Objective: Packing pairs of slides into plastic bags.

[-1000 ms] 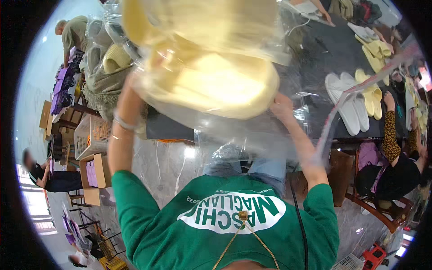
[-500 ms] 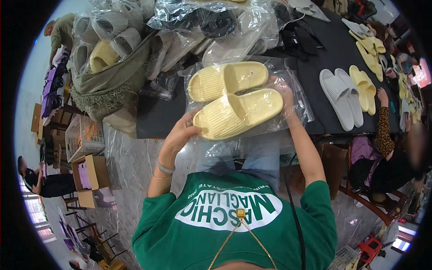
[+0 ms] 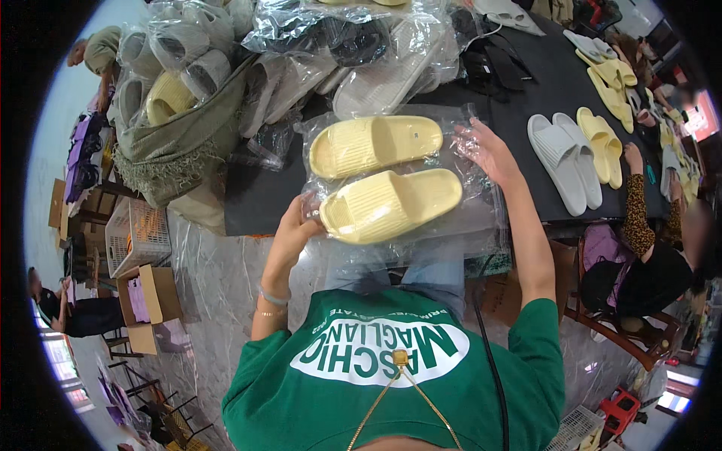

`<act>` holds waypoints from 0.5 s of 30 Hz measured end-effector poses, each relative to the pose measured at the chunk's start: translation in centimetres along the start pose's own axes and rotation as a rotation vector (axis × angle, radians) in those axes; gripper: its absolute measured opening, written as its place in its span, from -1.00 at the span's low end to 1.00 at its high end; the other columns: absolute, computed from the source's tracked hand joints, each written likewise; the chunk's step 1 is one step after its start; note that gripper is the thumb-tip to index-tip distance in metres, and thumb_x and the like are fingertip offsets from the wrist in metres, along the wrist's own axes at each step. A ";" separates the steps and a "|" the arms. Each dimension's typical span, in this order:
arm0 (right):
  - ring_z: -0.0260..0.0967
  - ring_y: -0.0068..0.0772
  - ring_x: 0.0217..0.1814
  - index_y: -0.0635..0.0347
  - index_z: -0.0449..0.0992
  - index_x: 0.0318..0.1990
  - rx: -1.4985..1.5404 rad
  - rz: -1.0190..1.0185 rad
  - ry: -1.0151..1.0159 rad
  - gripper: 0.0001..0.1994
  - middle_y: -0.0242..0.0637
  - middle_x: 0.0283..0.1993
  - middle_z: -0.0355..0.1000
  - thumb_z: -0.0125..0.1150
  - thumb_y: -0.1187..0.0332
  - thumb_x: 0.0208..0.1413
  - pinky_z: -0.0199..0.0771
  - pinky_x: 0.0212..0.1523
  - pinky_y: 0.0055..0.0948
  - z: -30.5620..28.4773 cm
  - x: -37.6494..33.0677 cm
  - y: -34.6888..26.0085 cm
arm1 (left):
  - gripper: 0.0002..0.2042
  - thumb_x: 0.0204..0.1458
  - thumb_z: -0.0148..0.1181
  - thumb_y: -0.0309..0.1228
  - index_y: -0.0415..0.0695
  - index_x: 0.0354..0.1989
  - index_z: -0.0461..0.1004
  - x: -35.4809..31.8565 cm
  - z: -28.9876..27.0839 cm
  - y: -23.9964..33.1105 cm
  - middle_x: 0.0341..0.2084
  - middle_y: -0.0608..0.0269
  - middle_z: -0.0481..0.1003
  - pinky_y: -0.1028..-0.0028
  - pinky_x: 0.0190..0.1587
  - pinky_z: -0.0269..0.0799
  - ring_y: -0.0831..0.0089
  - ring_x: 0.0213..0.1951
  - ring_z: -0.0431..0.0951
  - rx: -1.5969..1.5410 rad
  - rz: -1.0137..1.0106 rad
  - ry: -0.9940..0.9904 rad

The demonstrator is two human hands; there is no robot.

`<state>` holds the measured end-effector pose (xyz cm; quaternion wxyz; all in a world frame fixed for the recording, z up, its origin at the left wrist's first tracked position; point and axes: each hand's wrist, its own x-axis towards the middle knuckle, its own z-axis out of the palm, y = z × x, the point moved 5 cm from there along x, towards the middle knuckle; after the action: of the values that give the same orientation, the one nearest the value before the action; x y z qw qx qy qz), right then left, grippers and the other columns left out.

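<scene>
Pinched at the near-left end of the front slipper (image 3: 391,204), your left hand (image 3: 295,229) has its fingers curled on the clear bag (image 3: 481,218) and the slipper's open heel end; you grip it there through the plastic. That slipper lies straight ahead of your chest, long axis running left to right with a slight upward tilt to the right, so most of its length stretches away from your left hand toward your right. Just behind it, touching or nearly so, the second yellow slipper (image 3: 374,143) lies on much the same line, both inside the same bag on the black table (image 3: 549,83).

Your right hand (image 3: 489,150) sits at the far-right end of the pair, fingers spread and flat on the plastic by the back slipper's toe; it is not closed on anything, only pressing the bag. Each hand holds one end, left nearer the front slipper, right nearer the back one.

Further right, well apart, a grey pair (image 3: 564,158) and a yellow pair (image 3: 602,143) lie loose on the table, beside another person's patterned sleeve (image 3: 639,214).
</scene>
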<state>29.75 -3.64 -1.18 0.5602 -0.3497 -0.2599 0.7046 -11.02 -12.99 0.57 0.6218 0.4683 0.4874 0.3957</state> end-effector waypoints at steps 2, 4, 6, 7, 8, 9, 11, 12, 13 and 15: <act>0.36 -0.13 0.12 0.33 -0.08 0.37 -0.309 -0.044 0.004 -0.32 0.09 0.21 0.26 0.11 0.32 0.20 0.39 0.14 -0.25 0.3 -0.6 -0.7 | -0.41 -0.11 -0.05 -0.68 -0.37 0.22 0.13 -1.4 0.5 1.3 -0.04 0.05 0.41 0.48 -0.23 0.48 0.37 -0.25 0.55 -0.131 -0.037 -0.024; 0.39 -0.17 0.08 0.33 -0.14 0.39 -0.356 -0.035 0.036 -0.28 0.08 0.19 0.29 0.12 0.39 0.17 0.40 0.12 -0.30 -0.6 -1.0 -0.6 | -0.41 -0.06 -0.07 -0.68 -0.35 0.25 0.09 -2.4 0.9 1.4 0.03 0.01 0.36 0.46 -0.20 0.50 0.34 -0.19 0.55 -0.277 -0.098 -0.086; 0.41 -0.21 0.05 0.33 -0.20 0.40 -0.403 -0.019 0.039 -0.24 0.06 0.17 0.32 0.12 0.46 0.15 0.42 0.10 -0.35 -0.6 -0.7 0.0 | -0.39 -0.05 -0.07 -0.67 -0.33 0.28 0.06 -2.8 0.2 -0.2 0.04 0.00 0.35 0.46 -0.19 0.50 0.34 -0.17 0.54 -0.198 -0.113 -0.015; 0.43 -0.22 0.02 0.33 -0.14 0.39 -0.452 -0.023 0.088 -0.27 0.07 0.16 0.32 0.11 0.51 0.13 0.45 0.05 -0.39 -0.8 -1.0 0.3 | -0.38 -0.04 -0.08 -0.66 -0.32 0.30 0.02 -2.6 -0.3 -1.6 0.04 -0.01 0.35 0.45 -0.19 0.50 0.33 -0.15 0.53 -0.120 -0.131 0.046; 0.45 -0.24 0.00 0.33 -0.08 0.38 -0.502 -0.029 0.140 -0.30 0.09 0.16 0.33 0.10 0.56 0.12 0.48 0.00 -0.42 -1.2 -1.2 0.5 | -0.35 -0.02 -0.08 -0.64 -0.31 0.33 -0.07 -2.0 -0.6 -2.9 0.04 -0.03 0.33 0.45 -0.17 0.50 0.33 -0.13 0.52 -0.025 -0.032 0.078; 0.45 -0.24 0.00 0.33 -0.08 0.38 -0.501 -0.032 0.141 -0.30 0.09 0.16 0.33 0.10 0.56 0.12 0.48 0.00 -0.42 -2.1 -1.1 0.5 | -0.35 -0.02 -0.08 -0.64 -0.31 0.33 -0.07 -1.6 -0.6 -3.5 0.04 -0.03 0.33 0.45 -0.17 0.50 0.33 -0.13 0.52 -0.024 -0.030 0.075; 0.46 -0.26 -0.02 0.27 0.05 0.35 -0.911 -0.227 0.181 -0.31 0.03 0.16 0.33 0.21 0.51 0.06 0.49 -0.04 -0.41 -3.6 -1.4 -0.7 | -0.34 0.01 -0.05 -0.62 -0.31 0.35 -0.09 -1.4 -1.5 -3.8 0.08 -0.02 0.29 0.46 -0.15 0.48 0.34 -0.12 0.51 0.031 0.068 0.247; 0.47 -0.26 -0.06 0.21 0.25 0.26 -1.101 -0.342 0.253 -0.39 -0.04 0.14 0.36 0.29 0.47 0.00 0.48 -0.11 -0.41 -1.6 -2.5 -1.6 | -0.37 0.03 0.00 -0.60 -0.28 0.34 0.00 -1.8 -1.7 -3.7 0.11 0.00 0.26 0.48 -0.13 0.46 0.37 -0.10 0.48 0.032 0.108 0.281; 0.47 -0.26 -0.06 0.21 0.25 0.26 -1.099 -0.335 0.241 -0.39 -0.04 0.14 0.36 0.29 0.47 0.00 0.48 -0.11 -0.41 -0.6 -3.5 -2.0 | -0.37 0.03 0.00 -0.60 -0.28 0.34 0.00 -2.2 -1.8 -3.7 0.11 0.00 0.26 0.48 -0.13 0.46 0.37 -0.10 0.48 0.033 0.103 0.294; 0.44 -0.16 -0.04 0.14 0.46 0.06 -1.835 -0.646 0.302 -0.57 -0.11 0.13 0.36 0.33 0.42 -0.04 0.43 -0.04 -0.37 2.6 -6.1 -4.0 | -0.42 0.03 0.05 -0.60 -0.22 0.29 0.14 -2.4 -0.8 -1.9 0.11 0.00 0.27 0.50 -0.12 0.44 0.37 -0.05 0.44 0.598 0.281 0.348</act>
<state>30.89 -8.52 4.65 0.2642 -0.6476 -0.7147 -0.0096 -12.22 -15.57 -0.74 0.3051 0.6173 0.6108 0.3909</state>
